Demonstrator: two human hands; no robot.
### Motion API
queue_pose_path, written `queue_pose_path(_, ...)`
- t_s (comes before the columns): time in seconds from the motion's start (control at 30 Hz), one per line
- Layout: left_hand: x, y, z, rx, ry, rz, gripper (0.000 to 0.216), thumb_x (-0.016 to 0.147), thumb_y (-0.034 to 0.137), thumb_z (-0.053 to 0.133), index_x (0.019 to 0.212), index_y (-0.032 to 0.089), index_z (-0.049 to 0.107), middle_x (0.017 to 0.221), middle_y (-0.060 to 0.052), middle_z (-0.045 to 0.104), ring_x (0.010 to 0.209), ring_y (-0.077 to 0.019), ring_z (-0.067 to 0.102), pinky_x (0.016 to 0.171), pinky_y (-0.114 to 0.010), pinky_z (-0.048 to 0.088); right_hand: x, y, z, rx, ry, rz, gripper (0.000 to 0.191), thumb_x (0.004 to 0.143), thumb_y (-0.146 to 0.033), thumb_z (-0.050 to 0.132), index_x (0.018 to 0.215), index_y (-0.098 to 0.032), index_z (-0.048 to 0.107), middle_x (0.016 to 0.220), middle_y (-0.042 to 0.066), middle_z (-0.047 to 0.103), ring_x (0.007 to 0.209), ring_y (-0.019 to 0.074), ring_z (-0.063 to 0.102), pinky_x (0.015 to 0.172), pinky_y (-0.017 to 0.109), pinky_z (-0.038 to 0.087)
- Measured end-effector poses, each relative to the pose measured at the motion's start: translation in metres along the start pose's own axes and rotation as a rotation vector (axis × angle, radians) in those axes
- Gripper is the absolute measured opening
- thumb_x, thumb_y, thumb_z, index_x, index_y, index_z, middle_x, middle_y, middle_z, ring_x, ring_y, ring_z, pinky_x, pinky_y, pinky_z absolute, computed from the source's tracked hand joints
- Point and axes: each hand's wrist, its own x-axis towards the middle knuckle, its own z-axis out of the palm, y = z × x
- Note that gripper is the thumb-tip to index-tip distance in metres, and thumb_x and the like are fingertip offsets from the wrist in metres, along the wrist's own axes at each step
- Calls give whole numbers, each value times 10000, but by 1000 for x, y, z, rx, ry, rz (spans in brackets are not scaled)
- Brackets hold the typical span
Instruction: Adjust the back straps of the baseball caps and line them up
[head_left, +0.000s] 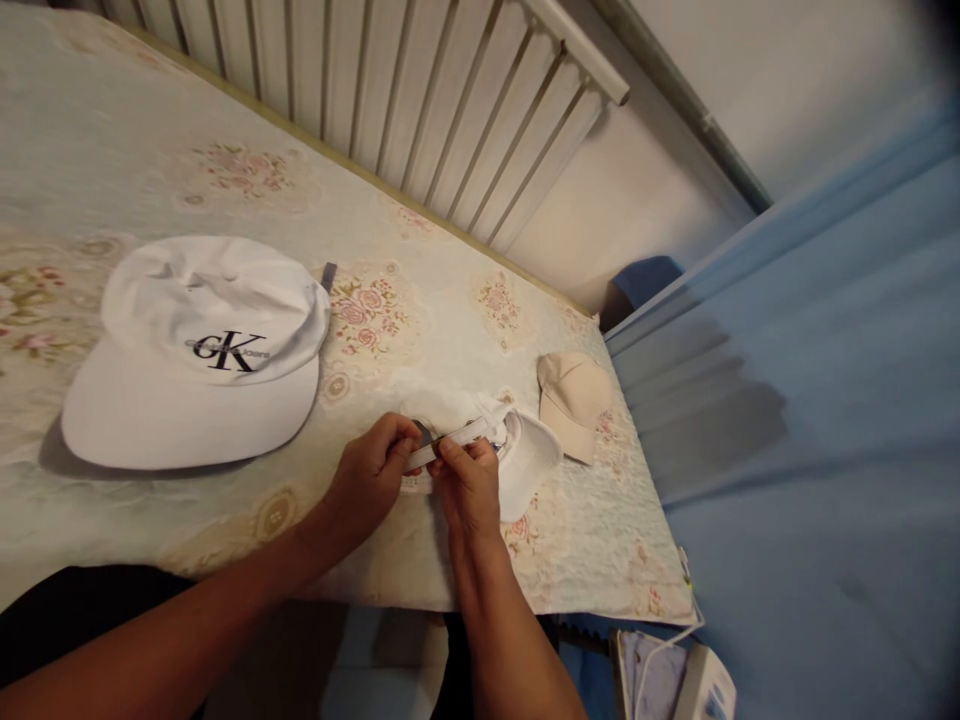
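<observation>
Both the left hand [373,478] and right hand [470,480] pinch the strap [450,441] of a small white cap [517,450] on the flowered cloth [420,250].

- The left hand [371,480] is bare, as is its wrist.
- The right hand [471,490] is bare too; its back and knuckles show plainly, the fingertips less so.
- The left forearm [225,600] is bare along all that shows, from the wrist to the lower left corner, where it blurs.
- The right forearm [502,620] is bare from the wrist to the bottom edge; it looks slim and smooth.
- Plain black cloth [67,610] shows close to the body under the left forearm; it seems to be the person's clothing, but which garment cannot be told.
</observation>
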Motion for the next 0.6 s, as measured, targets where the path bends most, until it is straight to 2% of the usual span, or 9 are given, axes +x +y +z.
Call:
queue_pose_path(0.47, 0, 1, -1, -21, 38, -11, 97, 876, 250, 458, 842, 200, 533, 719, 27, 578, 633, -127, 526, 605, -250, 413, 1, 1, -2, 21, -7, -38, 159, 669, -179, 729, 707, -162, 576, 513, -62, 559, 419, 63, 448, 458, 200, 334)
queue_pose_path(0.6, 0, -2, 3, -74, -48, -23, 121, 859, 316, 514, 868, 198, 536, 726, 19, 594, 638, -135, 565, 601, -256, 444, 0, 1, -1, 11, 4, -29, 180, 658, -175, 743, 748, -155, 588, 556, -60, 579, 431, 55, 448, 454, 191, 334)
